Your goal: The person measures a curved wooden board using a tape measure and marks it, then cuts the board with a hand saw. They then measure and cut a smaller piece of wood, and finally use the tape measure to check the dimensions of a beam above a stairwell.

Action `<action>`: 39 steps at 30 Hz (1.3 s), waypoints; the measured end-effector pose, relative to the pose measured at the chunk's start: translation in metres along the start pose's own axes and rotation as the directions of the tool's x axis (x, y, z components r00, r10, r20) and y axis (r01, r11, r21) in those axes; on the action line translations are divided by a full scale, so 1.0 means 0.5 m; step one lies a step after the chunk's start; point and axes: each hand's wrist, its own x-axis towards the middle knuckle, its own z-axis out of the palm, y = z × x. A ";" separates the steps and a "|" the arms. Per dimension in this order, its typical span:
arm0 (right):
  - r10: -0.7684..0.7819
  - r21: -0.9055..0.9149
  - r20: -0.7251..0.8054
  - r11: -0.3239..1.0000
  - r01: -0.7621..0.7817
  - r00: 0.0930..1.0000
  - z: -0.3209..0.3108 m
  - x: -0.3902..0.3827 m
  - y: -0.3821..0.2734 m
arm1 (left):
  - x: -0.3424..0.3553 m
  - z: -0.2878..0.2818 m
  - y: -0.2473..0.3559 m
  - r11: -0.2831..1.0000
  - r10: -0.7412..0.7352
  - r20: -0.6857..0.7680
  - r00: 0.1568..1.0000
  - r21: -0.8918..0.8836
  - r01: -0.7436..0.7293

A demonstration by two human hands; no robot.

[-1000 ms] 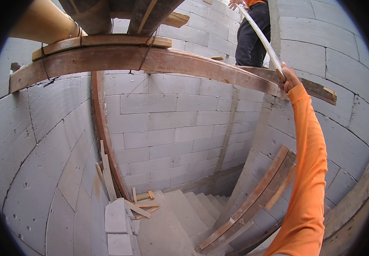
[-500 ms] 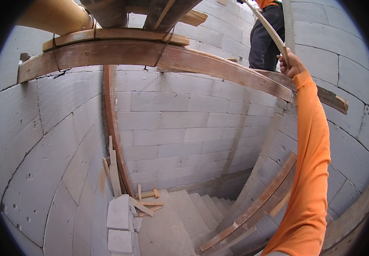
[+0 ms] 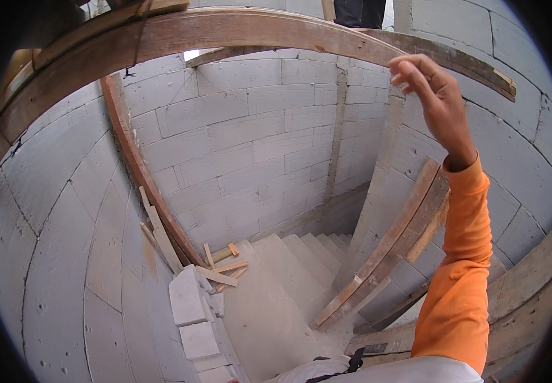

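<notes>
My right hand (image 3: 434, 99) is raised in an orange sleeve at the upper right. Its fingers are loosely bent and apart, and nothing is in them. Behind the fingertips runs a long reddish-brown wooden beam (image 3: 237, 30); whether they touch it I cannot tell. A second, weathered plank (image 3: 461, 62) continues past the hand to the right. My left hand is out of view.
Concrete stairs (image 3: 288, 265) descend below, between light block walls (image 3: 231, 140). Planks (image 3: 391, 249) lean at the right; an upright timber (image 3: 136, 159) stands left. White blocks (image 3: 196, 319) and wood scraps (image 3: 225, 271) lie below. A person's dark trousers (image 3: 359, 13) show at the top.
My right hand has let go of the thin wooden strip, which is no longer in view. The view has tilted downward and turned, and the other person is now mostly cut off.
</notes>
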 end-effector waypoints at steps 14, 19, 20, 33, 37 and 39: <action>-0.162 0.373 -0.277 -0.927 0.049 -0.947 0.054 -1.828 -0.981 | 0.072 0.213 0.265 0.538 -0.189 0.545 0.817 0.753 -0.378; -0.167 0.209 -0.436 -0.975 0.081 -0.885 -0.024 -1.869 -1.378 | 0.060 0.324 0.191 0.369 -0.314 0.528 0.789 0.834 -0.411; -0.140 0.332 -0.398 -0.943 -0.001 -0.907 -0.006 -1.870 -1.415 | 0.044 0.352 0.165 0.314 -0.300 0.542 0.785 0.833 -0.455; -0.149 0.786 -0.214 -0.613 -0.080 -0.965 -0.029 -2.007 -1.755 | -0.558 0.363 -0.446 -0.044 -0.775 0.512 0.370 0.540 -0.840; -0.282 0.894 -0.209 -0.442 -0.067 -0.936 -0.127 -2.112 -1.852 | -0.761 0.300 -0.575 -0.094 -0.881 0.445 0.161 0.170 -0.981; -0.239 0.914 -0.197 -0.395 -0.090 -0.951 -0.229 -2.153 -1.862 | -0.855 0.285 -0.617 -0.134 -0.877 0.437 0.197 0.171 -0.976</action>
